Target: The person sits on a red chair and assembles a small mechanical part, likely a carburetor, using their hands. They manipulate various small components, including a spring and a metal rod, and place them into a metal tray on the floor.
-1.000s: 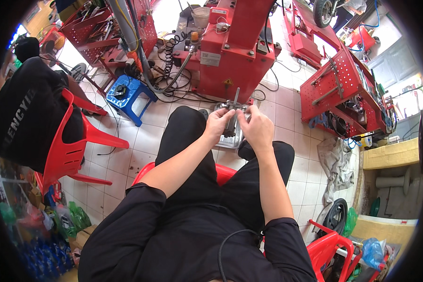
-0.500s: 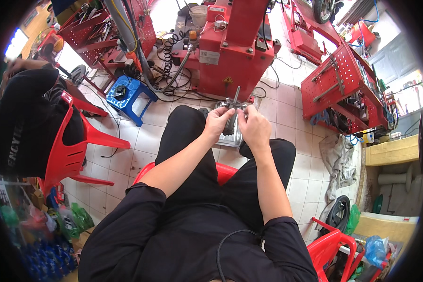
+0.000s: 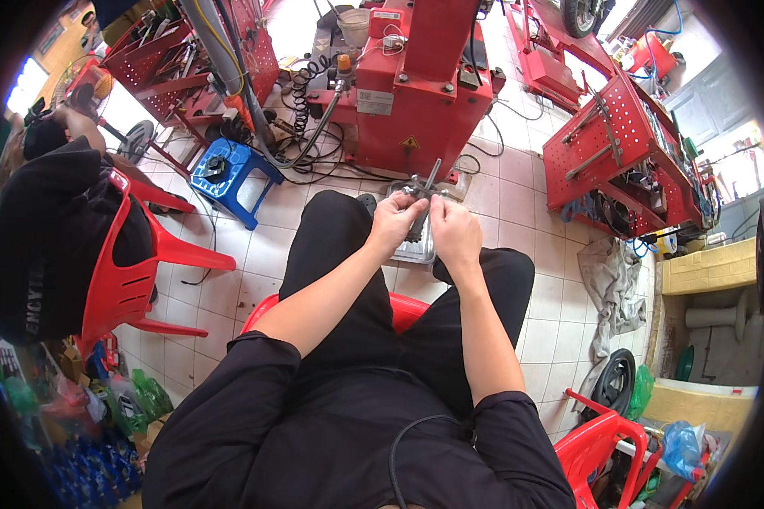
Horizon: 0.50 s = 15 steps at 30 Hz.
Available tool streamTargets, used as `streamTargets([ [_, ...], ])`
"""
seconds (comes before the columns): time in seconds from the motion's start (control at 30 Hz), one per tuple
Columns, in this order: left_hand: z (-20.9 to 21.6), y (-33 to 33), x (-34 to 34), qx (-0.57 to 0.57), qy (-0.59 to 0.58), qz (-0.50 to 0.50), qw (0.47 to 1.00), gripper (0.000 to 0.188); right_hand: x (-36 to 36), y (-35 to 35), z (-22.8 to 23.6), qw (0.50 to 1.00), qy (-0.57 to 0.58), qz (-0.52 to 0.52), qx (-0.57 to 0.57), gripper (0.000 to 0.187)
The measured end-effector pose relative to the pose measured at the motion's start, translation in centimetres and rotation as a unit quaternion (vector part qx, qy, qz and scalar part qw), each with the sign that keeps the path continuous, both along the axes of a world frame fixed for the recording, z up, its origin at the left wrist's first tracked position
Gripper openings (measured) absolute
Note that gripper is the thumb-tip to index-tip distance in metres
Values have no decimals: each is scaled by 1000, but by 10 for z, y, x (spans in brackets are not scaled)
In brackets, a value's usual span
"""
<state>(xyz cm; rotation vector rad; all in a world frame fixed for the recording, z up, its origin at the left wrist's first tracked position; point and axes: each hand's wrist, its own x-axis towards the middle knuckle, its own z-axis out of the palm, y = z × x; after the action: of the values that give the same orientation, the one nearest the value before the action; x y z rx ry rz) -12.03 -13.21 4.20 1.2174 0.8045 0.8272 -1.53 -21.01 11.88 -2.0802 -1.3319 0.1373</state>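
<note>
Head camera: both hands meet in front of the wearer's knees, working on a slim, dark grey metal assembly (image 3: 417, 226). It sits between the hands, over a silver metal tray (image 3: 414, 256) on the white tiled floor (image 3: 259, 259). A thin bright rod (image 3: 435, 172) rises from the assembly's upper end, leaning slightly to the right. The left hand (image 3: 393, 224) grasps the assembly from its left side, thumb laid toward the base of the rod. The right hand (image 3: 455, 234) is clenched on its upper right side, fingers curled in close to the rod; the exact fingertip contact is too small to make out.

The wearer sits on a red seat (image 3: 407, 312), legs in black trousers (image 3: 324, 239) spread to either side of the work. Just beyond the tray stands a large red machine (image 3: 429, 123). To its left, a blue plastic stool (image 3: 232, 178) carries a small black object (image 3: 216, 168). Farther left, a co-worker in black (image 3: 51, 242) sits on a red plastic chair (image 3: 120, 293). On the right are a red perforated tool cart (image 3: 598, 157), a crumpled grey cloth (image 3: 609, 284) and a black tyre (image 3: 615, 383).
</note>
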Motion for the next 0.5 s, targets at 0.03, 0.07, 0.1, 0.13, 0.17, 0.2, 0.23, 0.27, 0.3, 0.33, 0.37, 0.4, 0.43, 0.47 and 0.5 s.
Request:
streamTargets([
  [0.03, 1, -1, 1, 14, 7, 0, 1000, 19, 3, 1, -3, 997, 75, -2, -8, 40],
  [0.07, 3, -3, 2, 29, 14, 0, 999, 20, 7, 0, -6, 988, 150, -4, -15, 42],
  [0.1, 4, -4, 3, 44, 21, 1, 999, 21, 10, -1, -9, 965, 260, -5, -17, 43],
  [0.13, 4, -3, 2, 42, 14, 0, 999, 22, 10, -1, -8, 930, 368, -4, -18, 43],
  [0.17, 4, -3, 1, 39, 7, -1, 999, 22, 10, -1, -8, 882, 470, -3, -20, 43],
  [0.2, 3, -2, 0, 37, -1, -3, 999, 23, 9, 0, -7, 868, 497, -3, -8, 42],
  [0.23, 6, -3, 0, 47, 5, -2, 999, 23, 8, -1, -5, 852, 523, -6, 3, 41],
  [0.27, 8, -4, 0, 56, 11, -1, 998, 24, 8, -1, -4, 836, 548, -8, 15, 40],
  [0.3, 11, -5, 0, 65, 16, 0, 998, 24, 10, -2, -6, 819, 573, -1, 13, 39],
  [0.33, 13, -7, 0, 68, 15, 3, 998, 24, 13, -4, -7, 802, 598, 7, 13, 38],
  [0.37, 15, -8, 1, 72, 13, 6, 997, 25, 15, -5, -8, 783, 622, 14, 12, 37],
  [0.4, 17, -9, 1, 75, 12, 9, 997, 25, 15, -5, -10, 776, 630, 14, 20, 37],
  [0.43, 17, -9, 1, 65, 11, 9, 998, 26, 13, -5, -10, 769, 638, 15, 27, 37],
  [0.47, 17, -9, 1, 55, 10, 9, 998, 26, 12, -5, -10, 762, 646, 16, 35, 36],
  [0.5, 17, -9, 0, 45, 9, 9, 999, 27, 11, -4, -12, 762, 646, 14, 37, 37],
])
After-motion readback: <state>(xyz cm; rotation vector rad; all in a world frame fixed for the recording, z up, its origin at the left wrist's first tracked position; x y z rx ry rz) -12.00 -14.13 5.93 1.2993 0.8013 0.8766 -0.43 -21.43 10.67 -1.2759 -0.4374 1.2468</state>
